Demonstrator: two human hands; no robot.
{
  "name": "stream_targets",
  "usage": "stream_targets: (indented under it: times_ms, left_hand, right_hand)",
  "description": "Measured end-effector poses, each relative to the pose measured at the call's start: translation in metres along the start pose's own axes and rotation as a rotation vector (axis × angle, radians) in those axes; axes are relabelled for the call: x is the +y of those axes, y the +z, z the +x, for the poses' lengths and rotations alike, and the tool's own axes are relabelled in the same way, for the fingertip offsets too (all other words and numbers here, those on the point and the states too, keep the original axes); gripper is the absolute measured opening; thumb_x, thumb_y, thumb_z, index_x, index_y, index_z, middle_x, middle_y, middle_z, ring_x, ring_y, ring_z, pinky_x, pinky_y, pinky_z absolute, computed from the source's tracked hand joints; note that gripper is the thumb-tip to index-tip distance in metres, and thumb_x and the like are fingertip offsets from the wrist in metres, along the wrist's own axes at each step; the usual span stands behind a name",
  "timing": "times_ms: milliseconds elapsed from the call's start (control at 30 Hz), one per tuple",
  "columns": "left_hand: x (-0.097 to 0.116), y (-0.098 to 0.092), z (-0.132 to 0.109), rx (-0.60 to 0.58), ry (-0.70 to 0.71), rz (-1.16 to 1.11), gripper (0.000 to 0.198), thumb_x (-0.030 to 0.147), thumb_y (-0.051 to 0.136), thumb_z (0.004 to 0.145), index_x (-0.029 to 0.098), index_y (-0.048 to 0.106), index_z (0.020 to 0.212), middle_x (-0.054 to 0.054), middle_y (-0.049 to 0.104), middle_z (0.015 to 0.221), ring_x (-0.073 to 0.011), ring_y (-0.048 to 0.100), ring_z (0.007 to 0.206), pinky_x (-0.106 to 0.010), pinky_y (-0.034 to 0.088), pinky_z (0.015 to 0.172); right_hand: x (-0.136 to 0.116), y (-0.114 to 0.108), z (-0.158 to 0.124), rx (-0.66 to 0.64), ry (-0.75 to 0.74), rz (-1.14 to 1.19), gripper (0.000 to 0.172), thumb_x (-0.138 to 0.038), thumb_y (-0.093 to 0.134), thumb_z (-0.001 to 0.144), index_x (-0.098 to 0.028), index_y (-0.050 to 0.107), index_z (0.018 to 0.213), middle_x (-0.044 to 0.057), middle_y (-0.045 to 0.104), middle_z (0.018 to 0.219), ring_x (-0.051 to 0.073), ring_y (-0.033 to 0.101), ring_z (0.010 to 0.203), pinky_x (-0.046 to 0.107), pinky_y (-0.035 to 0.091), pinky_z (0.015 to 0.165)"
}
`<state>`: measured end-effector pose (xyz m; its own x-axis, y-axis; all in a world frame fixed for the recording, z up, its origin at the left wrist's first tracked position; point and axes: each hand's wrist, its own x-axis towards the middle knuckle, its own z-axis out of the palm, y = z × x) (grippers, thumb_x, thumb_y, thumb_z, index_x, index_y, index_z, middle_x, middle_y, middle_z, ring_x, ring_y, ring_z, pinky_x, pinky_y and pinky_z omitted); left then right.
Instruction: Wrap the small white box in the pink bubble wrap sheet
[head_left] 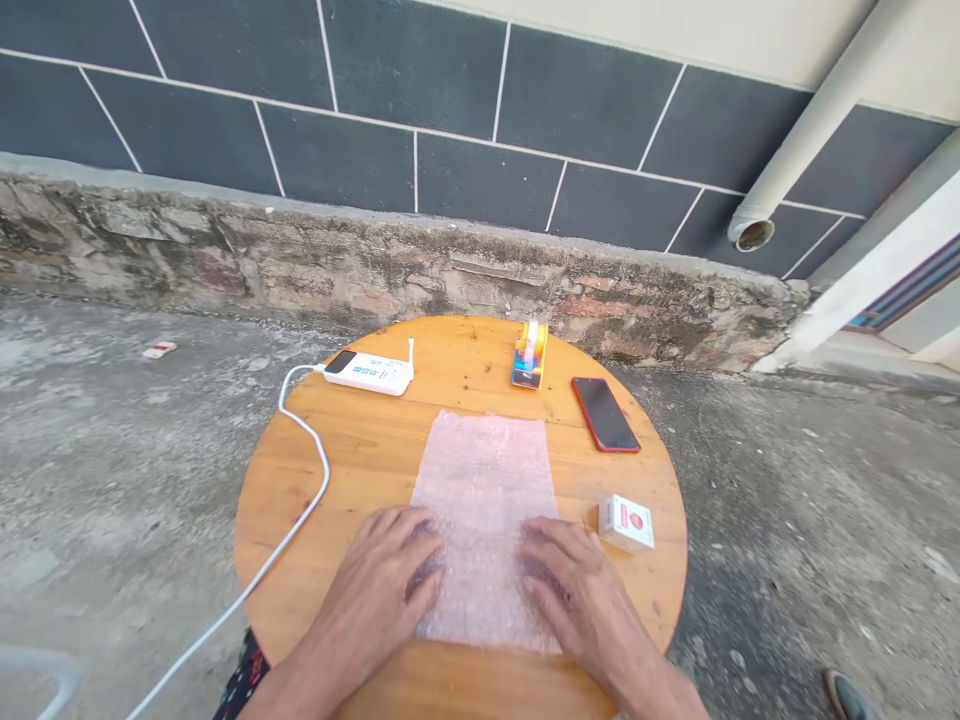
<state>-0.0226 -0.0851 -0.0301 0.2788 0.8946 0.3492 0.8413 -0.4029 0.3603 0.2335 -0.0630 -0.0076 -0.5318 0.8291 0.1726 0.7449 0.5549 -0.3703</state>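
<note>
A sheet of pinkish, see-through bubble wrap point(491, 480) lies flat on the round wooden table point(337, 450) in front of me. My left hand point(394, 570) rests on its left edge, fingers apart and slightly bent. On the opposite edge lies my right hand point(574, 585), its fingers also spread and curved, some of them over the sheet. Neither hand holds anything. Just beyond my right hand stands a small white box point(627, 522) with a red print on top.
A tape dispenser point(530, 355) stands at the table's far side, with a red-edged phone point(606, 414) to its right. At the far left lies a white device point(369, 372) on a white cable point(322, 470). A stone-based wall point(360, 270) runs behind the table.
</note>
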Motion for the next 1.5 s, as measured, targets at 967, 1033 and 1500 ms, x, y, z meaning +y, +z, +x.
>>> stream_targets:
  times_ms: [967, 1033, 1500]
  left_hand:
    - [-0.007, 0.008, 0.011, -0.036, 0.039, -0.172, 0.043, 0.014, 0.055, 0.071, 0.022, 0.061, 0.113, -0.008, 0.052, 0.132, -0.0268, 0.043, 0.124, -0.049, 0.032, 0.106]
    - [-0.005, 0.007, 0.011, -0.037, 0.041, -0.182, 0.043, 0.014, 0.055, 0.070, 0.022, 0.062, 0.112, -0.008, 0.052, 0.132, -0.0266, 0.043, 0.124, -0.049, 0.032, 0.107]
    - [0.030, -0.002, 0.002, -0.112, 0.081, -0.284, 0.043, 0.009, 0.056, 0.069, 0.025, 0.062, 0.109, -0.005, 0.054, 0.128, -0.0262, 0.042, 0.121, -0.049, 0.031, 0.107]
  right_hand:
    - [-0.018, 0.010, -0.025, -0.017, -0.097, -0.051, 0.025, -0.019, 0.051, 0.088, -0.022, 0.063, 0.109, 0.008, 0.059, 0.128, 0.029, 0.052, 0.115, 0.050, 0.042, 0.094]
    - [-0.007, 0.000, -0.034, 0.006, -0.021, 0.043, 0.020, -0.022, 0.047, 0.091, -0.022, 0.066, 0.096, 0.009, 0.065, 0.114, 0.027, 0.059, 0.105, 0.045, 0.047, 0.088]
    - [-0.015, 0.006, 0.096, -0.132, 0.428, 1.173, 0.041, -0.040, 0.071, 0.072, -0.018, 0.065, 0.106, 0.011, 0.069, 0.105, 0.025, 0.065, 0.095, 0.040, 0.053, 0.078]
